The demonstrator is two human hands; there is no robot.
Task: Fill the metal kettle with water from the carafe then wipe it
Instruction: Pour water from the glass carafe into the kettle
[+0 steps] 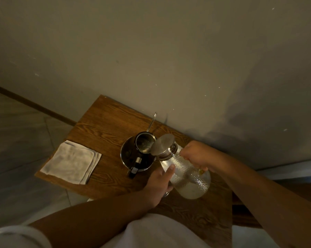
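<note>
A metal kettle (131,154) stands on the wooden table (101,119), its lid off and its round opening showing, with a thin curved spout rising toward the wall. A textured glass carafe (188,178) with a metal lid is tilted so its mouth rests over the kettle's opening. My right hand (196,156) grips the carafe's handle by the neck. My left hand (160,183) cups the carafe's body from below, with a small metal object partly visible under its fingers. Water fills the low part of the carafe.
A folded white cloth (71,161) lies on the table left of the kettle. The table stands against a plain wall (151,51). Tiled floor (13,140) shows at the left. My white clothing fills the bottom of the view.
</note>
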